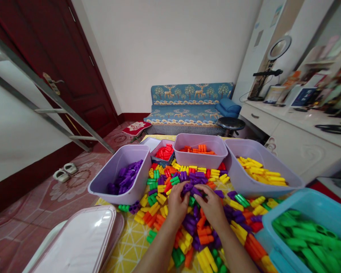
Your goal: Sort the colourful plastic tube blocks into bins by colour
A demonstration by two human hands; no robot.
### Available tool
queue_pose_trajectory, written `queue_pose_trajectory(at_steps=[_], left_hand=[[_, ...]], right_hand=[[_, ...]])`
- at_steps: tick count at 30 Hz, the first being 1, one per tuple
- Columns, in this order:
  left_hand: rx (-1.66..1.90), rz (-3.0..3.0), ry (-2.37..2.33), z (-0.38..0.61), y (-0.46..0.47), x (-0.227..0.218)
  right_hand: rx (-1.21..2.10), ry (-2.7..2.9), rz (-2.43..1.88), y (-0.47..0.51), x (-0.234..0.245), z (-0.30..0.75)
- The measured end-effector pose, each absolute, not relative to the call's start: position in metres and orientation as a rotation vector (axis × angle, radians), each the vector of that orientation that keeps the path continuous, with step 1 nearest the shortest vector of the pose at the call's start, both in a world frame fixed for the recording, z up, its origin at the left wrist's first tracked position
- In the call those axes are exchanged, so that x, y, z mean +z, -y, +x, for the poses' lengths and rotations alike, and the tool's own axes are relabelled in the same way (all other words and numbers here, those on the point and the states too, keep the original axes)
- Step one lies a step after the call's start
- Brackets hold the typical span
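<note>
Hands on purple plastic blocks

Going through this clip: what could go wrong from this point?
The left hand and right hand are pressed into a dense heap of loose blocks, so they may knock neighbouring pieces aside. Blocks near the edge of the tablecloth might drop to the floor. The blue tub sits close to the right forearm, so a bump could possibly spill its green blocks.
</note>
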State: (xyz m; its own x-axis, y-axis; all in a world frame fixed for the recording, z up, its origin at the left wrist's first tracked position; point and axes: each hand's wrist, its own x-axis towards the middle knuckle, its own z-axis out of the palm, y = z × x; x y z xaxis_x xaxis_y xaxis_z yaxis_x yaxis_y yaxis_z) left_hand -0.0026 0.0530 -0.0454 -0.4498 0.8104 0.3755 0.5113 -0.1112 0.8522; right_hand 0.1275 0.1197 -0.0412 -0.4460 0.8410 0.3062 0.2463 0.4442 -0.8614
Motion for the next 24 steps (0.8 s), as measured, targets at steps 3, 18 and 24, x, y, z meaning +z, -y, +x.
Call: queue_pose_trajectory(at_steps=[3, 18, 24], left_hand=[[1.692, 1.271, -1.761, -0.001, -0.053, -0.046], [2.535, 0.245, -0.903, -0.062, -0.015, 0.068], [2.354, 0.316, -0.800, -0.071, -0.003, 0.075]], right_hand=[[1.034, 1.864, -0.909, -0.123, -0.046, 0.128], [1.114, 1.847, -0.976, -0.122, -0.048, 0.128], [1.108, 1.836, -0.981, -0.120, -0.046, 0.128]])
